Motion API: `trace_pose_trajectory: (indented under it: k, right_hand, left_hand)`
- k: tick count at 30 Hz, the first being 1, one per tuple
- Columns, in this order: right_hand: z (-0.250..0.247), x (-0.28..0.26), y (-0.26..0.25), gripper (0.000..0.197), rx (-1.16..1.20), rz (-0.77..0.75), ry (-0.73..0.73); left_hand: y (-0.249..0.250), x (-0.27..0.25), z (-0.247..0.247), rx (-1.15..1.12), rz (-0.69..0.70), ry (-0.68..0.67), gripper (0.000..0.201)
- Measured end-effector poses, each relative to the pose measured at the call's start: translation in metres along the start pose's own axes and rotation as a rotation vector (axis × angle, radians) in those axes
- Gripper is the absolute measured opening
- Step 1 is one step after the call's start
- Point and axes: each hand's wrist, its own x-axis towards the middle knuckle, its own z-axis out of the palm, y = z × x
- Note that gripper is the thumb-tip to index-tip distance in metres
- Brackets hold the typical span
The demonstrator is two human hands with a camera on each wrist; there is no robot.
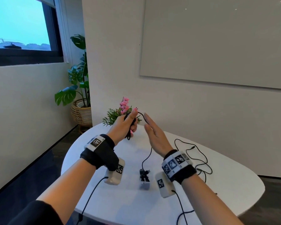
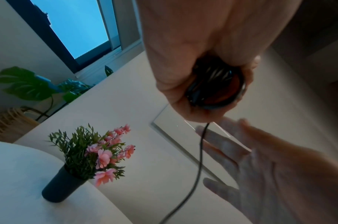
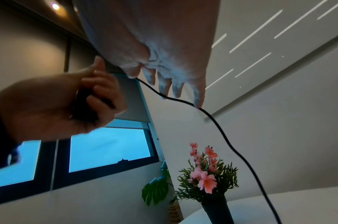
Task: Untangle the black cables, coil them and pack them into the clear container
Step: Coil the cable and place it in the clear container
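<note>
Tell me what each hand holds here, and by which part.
The left hand grips the coiled part of a black cable. The right hand is flat, holding nothing; the cable's loose run crosses its fingertips.

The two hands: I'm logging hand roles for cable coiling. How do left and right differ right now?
The left hand is curled round a coiled black cable; the right hand is flat, fingers straight, gripping nothing. The left holds the bundle, while the loose strand merely runs across the right's fingertips. Both are raised above the white table.

Black wristbands point(image 1: 102, 153), white marker-tagged camera blocks point(image 1: 114, 172), thin leads, perhaps black sleeve point(image 1: 37, 213).
</note>
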Motion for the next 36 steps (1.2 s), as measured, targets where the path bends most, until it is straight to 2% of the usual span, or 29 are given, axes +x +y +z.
trace_pose_trajectory:
  k: [3, 5, 8, 11, 13, 14, 16, 17, 19, 22, 24, 25, 26, 27, 29, 32, 34, 36]
  right_hand:
    - [0.017, -0.002, 0.007, 0.034, -0.009, 0.04, 0.162]
    - [0.019, -0.005, 0.009, 0.026, 0.023, 0.044, 0.264]
    - [0.019, -0.009, 0.005, 0.025, 0.0, -0.005, 0.291]
    - [0.024, -0.01, 0.002, 0.023, -0.068, -0.042, 0.248]
    - [0.03, -0.012, 0.004, 0.023, -0.147, -0.013, 0.161]
    - [0.033, -0.014, 0.006, 0.024, -0.169, 0.01, 0.107]
    - [0.035, -0.019, 0.005, 0.029, -0.176, 0.08, -0.015]
    - [0.034, -0.021, 0.003, 0.034, -0.188, 0.111, -0.082]
    - [0.028, -0.025, -0.003, 0.041, -0.244, 0.12, -0.169]
    - [0.006, -0.025, -0.017, 0.025, -0.219, 0.09, -0.112]
    - [-0.008, -0.024, -0.023, 0.018, -0.189, 0.057, -0.051]
    - [-0.013, -0.024, -0.023, 0.018, -0.213, 0.021, -0.03]
    - [-0.017, -0.024, -0.023, 0.017, -0.25, -0.02, -0.019]
    - [-0.018, -0.025, -0.022, 0.015, -0.272, -0.053, -0.01]
    - [-0.021, -0.025, -0.017, 0.013, -0.236, -0.069, 0.045]
    - [-0.027, -0.023, -0.01, 0.01, -0.081, 0.005, 0.137]
    - [-0.028, -0.024, -0.007, 0.01, 0.025, 0.072, 0.145]
    - [-0.026, -0.025, -0.005, 0.009, 0.113, 0.109, 0.147]
  left_hand:
    - [-0.001, 0.0, 0.001, -0.098, -0.021, 0.082, 0.047]
    - [-0.002, 0.002, 0.0, -0.24, -0.059, 0.168, 0.043]
    - [-0.009, 0.006, -0.003, -0.448, -0.127, 0.237, 0.049]
    - [-0.015, 0.011, 0.0, -0.587, -0.161, 0.215, 0.06]
    - [-0.015, 0.015, 0.004, -0.634, -0.174, 0.212, 0.065]
    - [-0.015, 0.017, 0.005, -0.662, -0.169, 0.225, 0.064]
    - [-0.011, 0.019, 0.006, -0.703, -0.165, 0.3, 0.049]
    - [-0.008, 0.019, 0.005, -0.684, -0.165, 0.346, 0.042]
    - [-0.007, 0.02, 0.001, -0.54, -0.169, 0.403, 0.042]
    - [-0.02, 0.026, -0.004, -0.065, -0.101, 0.438, 0.047]
    - [-0.032, 0.027, -0.002, 0.422, -0.015, 0.371, 0.045]
    - [-0.036, 0.026, 0.002, 0.591, 0.022, 0.31, 0.04]
    - [-0.039, 0.024, 0.008, 0.664, 0.042, 0.24, 0.038]
    - [-0.041, 0.021, 0.012, 0.668, 0.047, 0.172, 0.041]
    - [-0.039, 0.012, 0.018, 0.485, -0.015, 0.064, 0.05]
    - [-0.032, 0.001, 0.025, 0.221, -0.135, -0.131, 0.071]
    - [-0.03, -0.005, 0.025, 0.237, -0.115, -0.261, 0.059]
    - [-0.027, -0.008, 0.023, 0.33, -0.101, -0.341, 0.034]
